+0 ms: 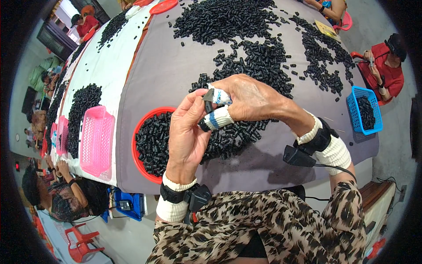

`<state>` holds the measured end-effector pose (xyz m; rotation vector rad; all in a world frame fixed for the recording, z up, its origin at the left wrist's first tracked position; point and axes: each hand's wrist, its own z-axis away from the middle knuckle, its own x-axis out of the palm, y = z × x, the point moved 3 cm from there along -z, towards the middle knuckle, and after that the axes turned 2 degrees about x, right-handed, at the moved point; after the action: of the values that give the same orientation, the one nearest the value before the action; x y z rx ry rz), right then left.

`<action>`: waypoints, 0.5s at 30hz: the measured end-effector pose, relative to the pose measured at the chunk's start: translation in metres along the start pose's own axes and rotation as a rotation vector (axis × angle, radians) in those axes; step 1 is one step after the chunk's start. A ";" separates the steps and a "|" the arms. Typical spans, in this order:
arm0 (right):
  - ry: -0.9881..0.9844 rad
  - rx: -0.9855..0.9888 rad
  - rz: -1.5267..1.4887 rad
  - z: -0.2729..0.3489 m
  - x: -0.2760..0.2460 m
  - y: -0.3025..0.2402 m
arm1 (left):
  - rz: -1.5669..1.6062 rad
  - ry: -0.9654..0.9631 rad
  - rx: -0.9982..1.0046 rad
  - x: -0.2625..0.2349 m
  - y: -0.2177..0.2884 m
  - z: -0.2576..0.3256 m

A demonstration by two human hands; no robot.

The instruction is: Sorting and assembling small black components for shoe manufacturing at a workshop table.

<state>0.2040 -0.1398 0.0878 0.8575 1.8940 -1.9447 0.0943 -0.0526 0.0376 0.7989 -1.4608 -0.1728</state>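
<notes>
My left hand (187,132) pinches a small black cylindrical piece (208,105) between thumb and fingers, above the table. My right hand (257,100) bends in from the right and is closed on a small grey flat piece, blade-like in shape (209,94), which meets the black piece. White wrapping covers its thumb, and a white band with a blue stripe (218,118) sleeves a finger. Below the hands, black pieces fill a red round basin (135,147) and spill to its right as a loose heap (237,140). Both wrists wear white knitted cuffs with black strapped devices.
Large heaps of black pieces (224,20) cover the far table. A pink basket (96,141) stands at left; a blue basket (365,110) with black pieces sits at the right edge. Co-workers sit around, one in red (387,70) at right. A cable hangs from my right wrist.
</notes>
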 end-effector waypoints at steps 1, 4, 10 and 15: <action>0.001 0.001 0.001 0.000 0.000 0.001 | -0.006 0.009 -0.002 0.000 0.000 0.000; 0.030 -0.021 0.036 0.000 0.002 0.006 | -0.013 0.010 0.000 0.000 -0.002 0.000; 0.023 -0.012 -0.021 0.002 0.003 0.004 | -0.042 0.050 -0.001 -0.002 -0.003 0.000; 0.030 -0.048 -0.033 0.001 0.007 0.009 | -0.060 0.069 0.009 0.000 -0.003 0.000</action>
<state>0.2039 -0.1406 0.0765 0.8510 1.9761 -1.9071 0.0953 -0.0553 0.0355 0.8490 -1.3741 -0.1825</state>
